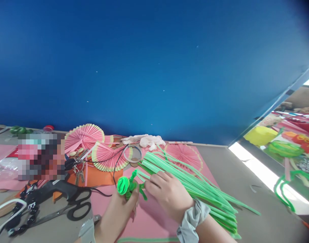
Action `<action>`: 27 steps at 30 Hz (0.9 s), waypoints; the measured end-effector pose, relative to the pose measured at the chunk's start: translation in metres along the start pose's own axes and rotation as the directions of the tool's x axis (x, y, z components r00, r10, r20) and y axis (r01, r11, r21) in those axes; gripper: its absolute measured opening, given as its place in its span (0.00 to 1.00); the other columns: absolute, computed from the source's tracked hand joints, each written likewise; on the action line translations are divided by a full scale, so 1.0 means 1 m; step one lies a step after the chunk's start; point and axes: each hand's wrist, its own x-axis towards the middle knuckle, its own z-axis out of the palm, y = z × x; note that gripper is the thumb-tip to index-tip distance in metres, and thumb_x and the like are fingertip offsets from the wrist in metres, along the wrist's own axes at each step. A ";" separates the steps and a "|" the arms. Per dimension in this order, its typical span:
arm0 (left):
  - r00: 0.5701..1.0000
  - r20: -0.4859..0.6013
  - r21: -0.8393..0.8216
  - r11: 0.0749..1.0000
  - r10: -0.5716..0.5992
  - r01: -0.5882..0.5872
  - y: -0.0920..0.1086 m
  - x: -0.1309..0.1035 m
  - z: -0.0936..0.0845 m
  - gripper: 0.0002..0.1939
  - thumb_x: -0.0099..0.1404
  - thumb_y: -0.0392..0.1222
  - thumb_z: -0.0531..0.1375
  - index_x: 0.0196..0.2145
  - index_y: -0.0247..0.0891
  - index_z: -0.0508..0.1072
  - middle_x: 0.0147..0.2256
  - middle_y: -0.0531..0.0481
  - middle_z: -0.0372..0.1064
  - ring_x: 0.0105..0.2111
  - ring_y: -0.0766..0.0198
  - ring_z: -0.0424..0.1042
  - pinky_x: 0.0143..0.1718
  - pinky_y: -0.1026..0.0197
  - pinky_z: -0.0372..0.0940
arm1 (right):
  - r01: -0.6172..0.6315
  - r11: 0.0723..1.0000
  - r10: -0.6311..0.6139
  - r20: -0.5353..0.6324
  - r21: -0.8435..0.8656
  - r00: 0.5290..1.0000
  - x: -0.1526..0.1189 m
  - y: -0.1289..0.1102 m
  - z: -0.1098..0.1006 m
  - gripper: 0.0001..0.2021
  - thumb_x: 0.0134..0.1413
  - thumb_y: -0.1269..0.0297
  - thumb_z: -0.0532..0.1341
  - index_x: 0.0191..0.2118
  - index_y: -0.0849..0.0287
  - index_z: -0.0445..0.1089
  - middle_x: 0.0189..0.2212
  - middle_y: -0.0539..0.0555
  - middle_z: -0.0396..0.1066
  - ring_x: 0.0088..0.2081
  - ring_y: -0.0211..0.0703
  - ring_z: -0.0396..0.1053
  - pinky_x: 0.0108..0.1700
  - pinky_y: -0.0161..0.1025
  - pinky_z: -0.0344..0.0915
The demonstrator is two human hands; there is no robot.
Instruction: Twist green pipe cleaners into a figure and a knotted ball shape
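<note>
over pink paper (146, 225), left fingers (134, 198) pinch a green coil (123, 185), right fingers (153, 184) curled alongside.

The green coil (123, 186) had a fuzzy, matt pile, and the pipe cleaners (195, 185) looked just as velvety. The scrunchie (193, 217) was soft, crinkled cloth. Pleated paper made up the fans (87, 135), and the pink sheet (155, 222) looked smooth and matt. The scissors (69, 208) had black plastic handles and metal blades; the keys (81, 177) were shiny metal, the beads (31, 220) glossy. The blue panel (154, 74) had a smooth, faint sheen.
</note>
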 end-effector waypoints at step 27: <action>0.990 0.083 -0.192 0.973 -0.113 0.127 0.011 0.004 -0.004 0.20 0.62 0.52 0.50 0.17 0.39 0.59 0.15 0.57 0.54 0.14 0.71 0.56 0.17 0.67 0.57 | -0.190 0.979 0.157 0.331 0.069 0.930 0.007 -0.011 -0.004 0.07 0.57 0.69 0.51 0.38 0.59 0.65 0.25 0.53 0.71 0.26 0.43 0.68 0.25 0.35 0.53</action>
